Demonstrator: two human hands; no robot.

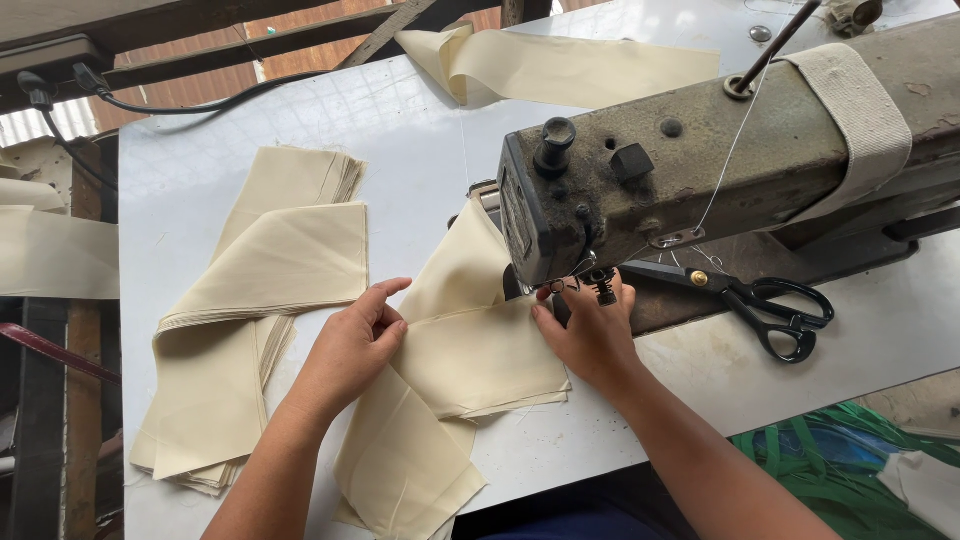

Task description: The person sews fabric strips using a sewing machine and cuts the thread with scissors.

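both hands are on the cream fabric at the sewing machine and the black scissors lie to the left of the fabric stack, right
Not quite. The head view shows the left hand and right hand on the cream fabric at the sewing machine, but the black scissors lie to the right, on the machine bed beside the right hand, not left of the fabric stack.

A single head-worn camera looks steeply down and forward from above the seated person, close over the white worktable [250, 130]. It faces the sewing machine [700, 150], whose head fills the upper right. The near table edge runs along the bottom; the table's far edge and wooden beams close the top.
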